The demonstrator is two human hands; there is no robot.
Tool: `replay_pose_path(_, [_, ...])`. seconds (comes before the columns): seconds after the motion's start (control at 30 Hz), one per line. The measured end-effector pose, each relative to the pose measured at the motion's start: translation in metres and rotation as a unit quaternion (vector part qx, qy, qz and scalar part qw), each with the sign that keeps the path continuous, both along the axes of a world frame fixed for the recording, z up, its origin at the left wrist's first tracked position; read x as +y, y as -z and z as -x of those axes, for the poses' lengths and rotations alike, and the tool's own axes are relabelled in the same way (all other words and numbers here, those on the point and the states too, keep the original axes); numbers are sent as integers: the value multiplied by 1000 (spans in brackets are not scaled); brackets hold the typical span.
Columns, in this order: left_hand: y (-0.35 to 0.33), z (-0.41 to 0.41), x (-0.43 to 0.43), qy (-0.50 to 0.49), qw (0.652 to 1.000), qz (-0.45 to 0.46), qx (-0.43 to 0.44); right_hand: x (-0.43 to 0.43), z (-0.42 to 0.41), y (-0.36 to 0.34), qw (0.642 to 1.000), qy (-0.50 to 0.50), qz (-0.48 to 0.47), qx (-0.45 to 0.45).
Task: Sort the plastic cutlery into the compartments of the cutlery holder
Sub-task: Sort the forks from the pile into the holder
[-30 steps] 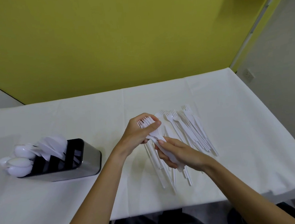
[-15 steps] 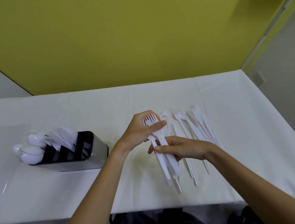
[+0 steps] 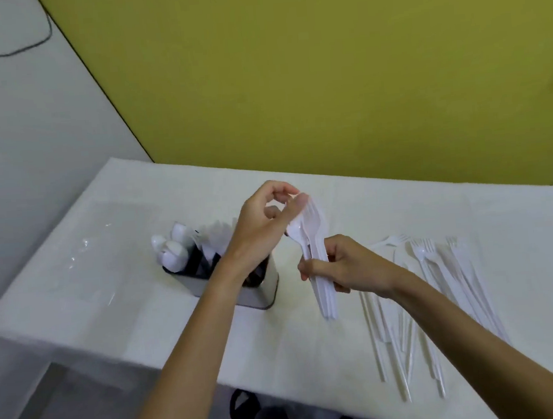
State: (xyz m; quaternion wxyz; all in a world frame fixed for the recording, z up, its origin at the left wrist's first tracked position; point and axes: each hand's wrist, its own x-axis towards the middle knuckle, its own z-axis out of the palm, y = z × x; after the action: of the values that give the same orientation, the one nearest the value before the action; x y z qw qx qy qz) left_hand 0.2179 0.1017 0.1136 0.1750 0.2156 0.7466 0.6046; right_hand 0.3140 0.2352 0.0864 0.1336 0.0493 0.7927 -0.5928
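My right hand [image 3: 347, 265] grips a bundle of white plastic forks [image 3: 315, 239] around the handles, held upright above the table just right of the cutlery holder [image 3: 265, 291]. My left hand [image 3: 263, 225] touches the fork heads at the top of the bundle with its thumb and fingertips. The metal holder with black dividers carries white spoons [image 3: 169, 254] at its left end and white knives [image 3: 216, 235] in the middle. My left wrist hides part of the holder's right end. Several loose forks [image 3: 439, 279] lie on the white tablecloth [image 3: 127, 303] to the right.
The table's left edge and front edge are close to the holder. A yellow wall runs behind the table and a grey wall with a black cable stands at the left. A dark object [image 3: 262, 418] sits below the front edge.
Both hands lifted the fork bundle off the pile and carried it left, up beside the holder. The camera view swung left, so the loose forks now lie at the right.
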Motion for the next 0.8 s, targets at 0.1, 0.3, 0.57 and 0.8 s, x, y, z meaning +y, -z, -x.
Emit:
replay_pose_path(0.1, [-10,23,-38,-82,996,-19,29,-25,22,-1,998,61,10,22])
replay_pose_path(0.3, [-1,67,-117,-220,974,-34,54,-86,62,1,980,180,30,81])
replay_pose_path(0.57, [54,103,-166,-226,970,-17,-91,-149,91,20,949,264,-43,168])
replay_pose_path(0.8, [82,98,-162,-138,957,-43,-250,-179,93,44,929,289,-170,158])
